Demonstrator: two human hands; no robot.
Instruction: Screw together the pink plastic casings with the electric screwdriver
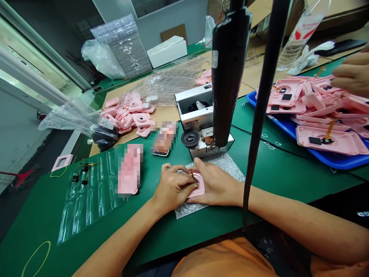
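Both my hands rest on a grey foam pad (230,163) on the green table. My left hand (172,188) pinches a small black part with an orange flex strip (192,174) against a pink plastic cover (198,191). My right hand (215,184) lies over the same pink cover and holds it down, its fingers curled round the edge. Most of the cover is hidden under my hands.
A black hanging tool (229,73) and a dark cable (261,115) hang in front of a small grey machine (196,111). A blue tray (331,158) of pink covers sits at the right, with another person's hand (351,75) over it. More pink parts (129,113), plastic bags and a clear strip (86,196) lie on the left.
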